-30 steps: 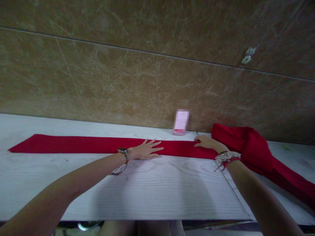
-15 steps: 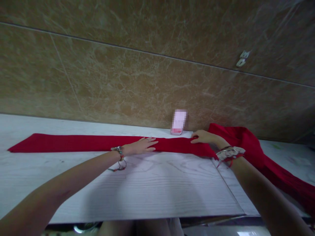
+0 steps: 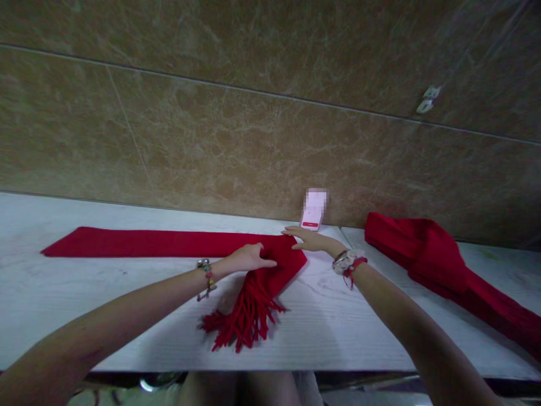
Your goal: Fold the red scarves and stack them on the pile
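A long red scarf [image 3: 152, 243] lies flat along the white table [image 3: 169, 316], its left end slanted to a point. Near the middle its right end is folded over toward the front edge, and a red fringe [image 3: 249, 316] spreads on the wood. My left hand [image 3: 249, 257] rests on the scarf above the fringe, thumb and fingers apart. At the fold's right corner, my right hand [image 3: 310, 239] touches the cloth with spread fingers. Neither hand grips the cloth.
A phone [image 3: 314, 210] leans on the brown marbled wall [image 3: 236, 135] behind the fold. Another red cloth [image 3: 431, 254] lies bunched at the right and runs off the right side. A white fitting [image 3: 428, 100] is on the wall.
The scarf's right end has been folded over, bringing its fringe into view at the front. My right hand has moved left to the fold. The view has shifted slightly.
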### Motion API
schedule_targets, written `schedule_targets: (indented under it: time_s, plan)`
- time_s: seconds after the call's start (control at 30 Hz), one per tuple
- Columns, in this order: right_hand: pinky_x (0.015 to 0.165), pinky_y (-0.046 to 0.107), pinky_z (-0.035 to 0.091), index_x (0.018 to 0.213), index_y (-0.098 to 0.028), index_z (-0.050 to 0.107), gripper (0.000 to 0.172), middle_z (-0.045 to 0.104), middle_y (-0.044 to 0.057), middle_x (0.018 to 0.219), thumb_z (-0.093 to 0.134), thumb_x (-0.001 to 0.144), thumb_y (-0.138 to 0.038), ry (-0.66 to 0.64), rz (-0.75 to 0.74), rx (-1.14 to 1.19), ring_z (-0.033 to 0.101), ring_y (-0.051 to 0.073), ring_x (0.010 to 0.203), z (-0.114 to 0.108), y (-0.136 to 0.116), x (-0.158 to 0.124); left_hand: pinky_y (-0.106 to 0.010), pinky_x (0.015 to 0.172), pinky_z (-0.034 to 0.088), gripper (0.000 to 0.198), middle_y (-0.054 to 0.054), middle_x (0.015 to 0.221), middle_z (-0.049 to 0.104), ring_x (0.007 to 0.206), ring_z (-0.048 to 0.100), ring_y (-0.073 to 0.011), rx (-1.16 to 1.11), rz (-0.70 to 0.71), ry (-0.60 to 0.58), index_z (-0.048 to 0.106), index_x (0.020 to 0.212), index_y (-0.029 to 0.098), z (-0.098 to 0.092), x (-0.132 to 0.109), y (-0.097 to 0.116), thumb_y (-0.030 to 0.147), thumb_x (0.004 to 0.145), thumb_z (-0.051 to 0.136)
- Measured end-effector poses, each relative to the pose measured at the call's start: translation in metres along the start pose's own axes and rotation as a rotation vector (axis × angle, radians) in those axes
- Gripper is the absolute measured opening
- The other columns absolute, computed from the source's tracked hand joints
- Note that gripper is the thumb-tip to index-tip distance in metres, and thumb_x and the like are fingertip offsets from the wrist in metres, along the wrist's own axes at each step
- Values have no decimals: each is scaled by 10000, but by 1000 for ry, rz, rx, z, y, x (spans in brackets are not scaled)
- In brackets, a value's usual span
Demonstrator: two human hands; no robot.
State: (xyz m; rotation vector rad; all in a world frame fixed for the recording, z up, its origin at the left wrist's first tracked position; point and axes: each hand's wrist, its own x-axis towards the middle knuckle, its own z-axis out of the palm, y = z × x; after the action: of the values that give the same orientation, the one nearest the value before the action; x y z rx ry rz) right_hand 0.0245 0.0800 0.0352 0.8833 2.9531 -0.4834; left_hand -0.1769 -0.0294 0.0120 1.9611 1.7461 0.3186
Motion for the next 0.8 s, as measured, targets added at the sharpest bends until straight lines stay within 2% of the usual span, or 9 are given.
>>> schedule_targets:
  time_s: [0.07, 0.13, 0.2, 0.27, 0.37, 0.5, 0.63, 0.73, 0.8]
  plan:
    - [1069, 386, 239, 1250, -180, 501, 518, 317, 109, 1430, 624, 747, -195, -106, -45, -18, 255, 236, 1317, 2, -3, 13, -302, 706, 460, 585, -129, 1010, 643, 899, 603, -272, 147, -34, 5, 557, 1054, 122, 9, -7, 8, 510, 628, 655]
    - [1066, 365, 247, 1134, -174, 599, 423, 340, 99, 1419, 660, 716, -192, -191, -83, -39, 254, 245, 1317, 3, -9, 26, -306, 706, 458, 626, -160, 1042, 625, 928, 595, -292, 257, -90, -5, 534, 1102, 95, 13, -13, 10, 446, 608, 691]
    - [1045, 346, 283, 1004, -172, 662, 312, 400, 90, 1381, 679, 692, -179, -229, -114, -55, 321, 246, 1285, 2, -14, 35, -273, 674, 454, 538, -138, 1008, 641, 898, 608, -269, 279, -105, -75, 563, 1075, 100, 11, -17, 7, 380, 632, 682]
    - [1003, 335, 337, 953, -168, 671, 264, 477, 94, 1316, 683, 689, -187, -221, -145, -42, 415, 237, 1221, -1, -17, 37, -236, 631, 441, 354, -80, 909, 670, 820, 623, -225, 266, -93, -154, 625, 964, 133, -2, -20, 1, 325, 667, 644]
    - [976, 341, 354, 995, -153, 650, 307, 561, 115, 1218, 669, 712, -269, -130, -154, 43, 447, 244, 1191, -6, -17, 30, -224, 632, 428, 204, -41, 829, 676, 761, 611, -189, 290, -60, -155, 659, 836, 153, -43, -25, -11, 284, 713, 562]
    - [930, 361, 384, 1032, -159, 632, 386, 599, 107, 1165, 662, 703, -358, 38, -125, 211, 523, 252, 1088, -4, -23, 21, -226, 674, 432, 300, -45, 866, 665, 777, 598, -180, 374, -53, -18, 654, 906, 144, -123, -35, -22, 333, 767, 469]
    - [835, 347, 429, 950, -155, 650, 296, 670, 58, 950, 639, 711, -330, 188, -220, 404, 585, 196, 870, 9, -41, 33, -254, 783, 405, 367, -13, 873, 643, 849, 578, -186, 566, -93, 157, 650, 973, 161, -196, -49, -19, 396, 801, 427]
    - [796, 344, 445, 857, -148, 658, 287, 671, 53, 871, 630, 700, -387, 353, -247, 615, 587, 185, 829, 12, -47, 40, -295, 851, 364, 470, -13, 916, 615, 921, 540, -195, 671, -73, 251, 626, 1030, 99, -224, -58, -9, 442, 835, 369]
    - [763, 345, 464, 840, -151, 657, 345, 671, 57, 854, 640, 667, -449, 475, -213, 741, 596, 189, 818, 6, -40, 30, -285, 843, 362, 486, -11, 921, 610, 916, 538, -188, 662, -40, 273, 620, 1044, 89, -228, -57, -1, 442, 837, 358]
